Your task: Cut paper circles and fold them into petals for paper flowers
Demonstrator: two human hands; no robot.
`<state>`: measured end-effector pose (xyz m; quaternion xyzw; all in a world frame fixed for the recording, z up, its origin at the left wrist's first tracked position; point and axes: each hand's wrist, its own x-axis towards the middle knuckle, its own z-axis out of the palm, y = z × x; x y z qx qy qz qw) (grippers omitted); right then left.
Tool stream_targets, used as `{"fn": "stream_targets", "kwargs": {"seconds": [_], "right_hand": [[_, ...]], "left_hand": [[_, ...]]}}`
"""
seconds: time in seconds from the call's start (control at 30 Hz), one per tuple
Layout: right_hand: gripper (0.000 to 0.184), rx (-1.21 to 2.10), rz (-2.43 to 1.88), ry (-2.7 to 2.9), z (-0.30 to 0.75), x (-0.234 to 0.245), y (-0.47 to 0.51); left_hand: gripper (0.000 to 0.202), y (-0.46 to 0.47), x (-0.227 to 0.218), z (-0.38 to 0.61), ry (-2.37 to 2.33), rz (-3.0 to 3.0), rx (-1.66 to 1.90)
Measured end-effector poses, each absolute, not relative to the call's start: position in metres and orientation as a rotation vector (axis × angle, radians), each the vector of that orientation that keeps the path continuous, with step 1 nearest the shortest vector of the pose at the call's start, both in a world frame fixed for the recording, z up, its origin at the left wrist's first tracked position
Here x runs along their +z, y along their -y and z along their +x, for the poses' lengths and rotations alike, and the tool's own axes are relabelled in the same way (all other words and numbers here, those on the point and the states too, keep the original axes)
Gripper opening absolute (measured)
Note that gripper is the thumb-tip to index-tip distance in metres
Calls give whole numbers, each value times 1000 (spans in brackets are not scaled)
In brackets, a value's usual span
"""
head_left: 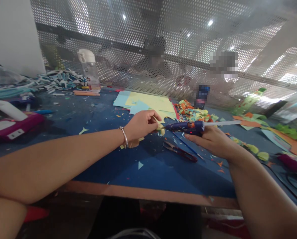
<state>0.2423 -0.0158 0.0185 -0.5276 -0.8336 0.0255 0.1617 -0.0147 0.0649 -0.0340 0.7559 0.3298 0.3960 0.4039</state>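
My right hand (215, 140) is wrapped round a dark blue hot glue gun (179, 126), a long clear glue stick (223, 122) jutting from its rear. Its nozzle points left and meets, or nearly meets, a small yellow paper piece (160, 127). Between thumb and fingers of my left hand (144, 123) that paper piece is pinched; its full shape is partly hidden. Below the glue gun lie dark-handled snips (180, 152) and a thin blue stick (190, 147). Beyond my hands are yellow sheets (152, 100) and light blue sheets (121, 99).
Cut paper pieces (193, 112) are heaped behind the glue gun. A clear bottle (90, 71) stands back left near a pile of scraps (56, 79). A magenta device (13, 126) sits at left. Black cables (285, 181) run at right. A perforated metal screen (108, 43) bounds the table's back.
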Motion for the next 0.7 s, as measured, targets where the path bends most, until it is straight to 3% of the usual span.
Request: {"fn": "stream_targets", "kwargs": {"seconds": [0.7], "right_hand": [[53, 13, -1524, 2348, 246, 17, 15]], "left_hand": [[17, -64, -34, -14, -798, 1865, 987]]}}
